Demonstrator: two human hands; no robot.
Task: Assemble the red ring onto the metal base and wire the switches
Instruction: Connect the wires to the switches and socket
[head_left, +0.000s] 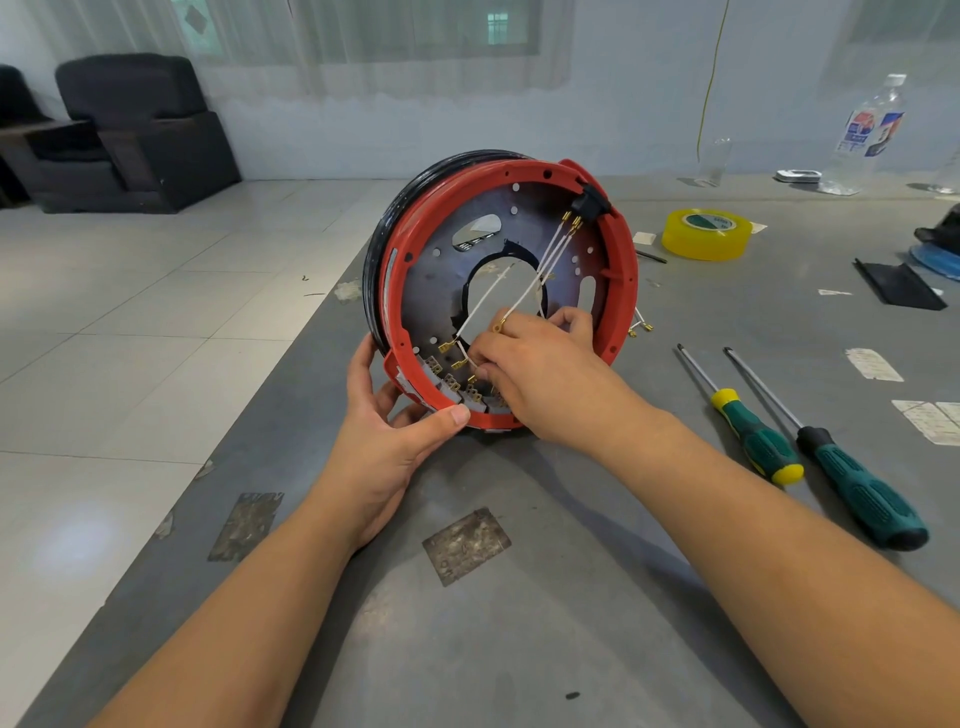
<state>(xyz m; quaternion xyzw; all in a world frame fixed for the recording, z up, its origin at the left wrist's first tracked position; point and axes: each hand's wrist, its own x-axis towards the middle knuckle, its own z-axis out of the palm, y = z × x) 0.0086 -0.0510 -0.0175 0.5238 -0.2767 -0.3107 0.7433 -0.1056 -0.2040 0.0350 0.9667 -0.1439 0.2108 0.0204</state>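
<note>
At the far left a dark armchair (140, 130) stands on the tiled floor (130, 322), beyond the edge of the grey tabletop (519, 597). The left hand (387, 436) grips the lower rim of the red ring (400, 332), with the thumb laid on the front edge and the fingers curled behind it. The ring sits around the metal base (441, 291), and the whole assembly stands tilted on its edge on the tabletop, its open side facing the person. A row of small switches (457, 387) with brass tabs lies along the inside bottom of the ring. The right hand (535, 369) reaches into the ring and pinches the end of a white wire (483, 301) just above these switches. More white wires (553, 249) run up to a black switch (589, 200) at the upper right of the ring. To the right, two green-handled screwdrivers (831, 457) lie side by side on the tabletop. Farther back are a roll of yellow tape (706, 234) and, near the right edge, a clear plastic bottle (867, 135).
</note>
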